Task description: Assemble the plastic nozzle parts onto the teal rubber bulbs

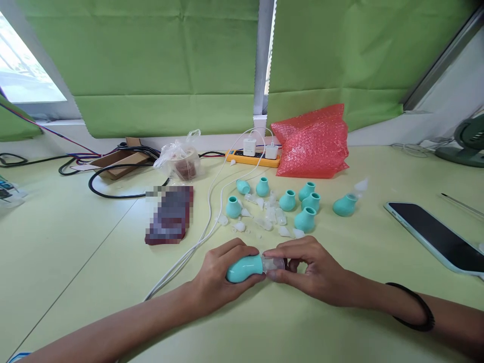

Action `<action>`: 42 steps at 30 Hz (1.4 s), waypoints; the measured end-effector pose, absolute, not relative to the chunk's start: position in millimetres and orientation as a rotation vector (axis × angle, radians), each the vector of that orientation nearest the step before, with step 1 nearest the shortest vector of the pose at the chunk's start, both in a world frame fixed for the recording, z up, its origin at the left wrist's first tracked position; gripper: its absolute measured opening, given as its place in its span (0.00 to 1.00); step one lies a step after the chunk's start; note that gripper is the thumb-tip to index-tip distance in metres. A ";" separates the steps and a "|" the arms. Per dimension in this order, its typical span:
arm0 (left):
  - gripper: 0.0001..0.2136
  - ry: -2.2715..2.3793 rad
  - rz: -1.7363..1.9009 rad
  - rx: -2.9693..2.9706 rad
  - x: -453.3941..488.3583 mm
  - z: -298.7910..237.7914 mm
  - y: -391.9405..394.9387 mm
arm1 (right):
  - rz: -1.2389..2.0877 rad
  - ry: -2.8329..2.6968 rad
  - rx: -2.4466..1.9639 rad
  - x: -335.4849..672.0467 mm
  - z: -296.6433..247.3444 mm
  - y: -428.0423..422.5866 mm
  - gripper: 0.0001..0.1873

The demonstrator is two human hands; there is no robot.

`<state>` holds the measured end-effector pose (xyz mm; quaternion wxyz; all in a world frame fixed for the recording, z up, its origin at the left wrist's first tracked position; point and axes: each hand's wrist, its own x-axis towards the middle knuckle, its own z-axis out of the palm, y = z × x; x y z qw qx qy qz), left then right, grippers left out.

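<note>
My left hand (pixel 219 275) is wrapped round a teal rubber bulb (pixel 244 268) lying sideways on the pale yellow table (pixel 94 262). My right hand (pixel 312 269) pinches a clear plastic tip (pixel 273 264) at the bulb's open end, touching it. Behind my hands stand several more teal bulbs (pixel 304 220) with loose clear tips (pixel 264 222) scattered among them. One bulb with a clear tip on it (pixel 346 204) lies apart to the right.
A red bubble-wrap bag (pixel 312 143) and an orange power strip (pixel 252 157) with white chargers sit at the back. White cables (pixel 200 232) run toward me. A dark pouch (pixel 170 214), a plastic bag (pixel 180 160), a tablet (pixel 434 234) and a fan (pixel 469 141) lie around.
</note>
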<state>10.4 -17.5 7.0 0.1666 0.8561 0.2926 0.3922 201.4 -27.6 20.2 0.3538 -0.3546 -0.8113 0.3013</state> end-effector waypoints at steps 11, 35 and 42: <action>0.11 0.783 1.129 2.461 11.0 12.9 -17.4 | 1.851 -1.521 -1.055 197.1 26.3 -22.2 0.12; 0.10 1.371 1.174 1.580 8.0 8.3 0.4 | -0.234 -2.530 -0.787 210.5 -0.8 1.4 0.11; 0.10 1.312 1.220 1.514 6.2 3.5 4.9 | -0.088 -2.516 -0.725 209.7 -3.8 2.7 0.12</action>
